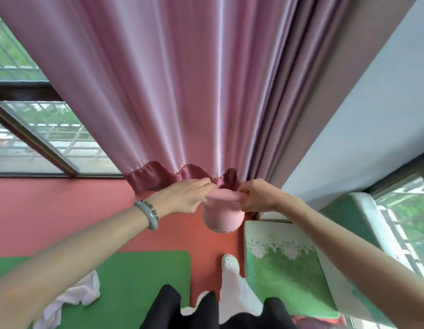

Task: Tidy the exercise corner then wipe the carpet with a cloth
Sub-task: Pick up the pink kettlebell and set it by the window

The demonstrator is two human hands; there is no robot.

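A pink kettlebell (pixel 222 218) hangs in the air in front of the curtain, above the red floor. My left hand (pixel 186 195) grips the left end of its handle and my right hand (pixel 258 194) grips the right end. A green mat (pixel 144 276) lies on the floor at lower left. A white cloth (pixel 70 302) lies crumpled on the mat's left part, partly hidden by my left forearm.
A pink curtain (pixel 182 91) hangs right behind the kettlebell. Windows are at left (pixel 40 138) and far right. A green padded bench or bed (pixel 289 269) with a floral edge stands at right. My white-shoed foot (pixel 230 262) is on the red floor (pixel 51 214).
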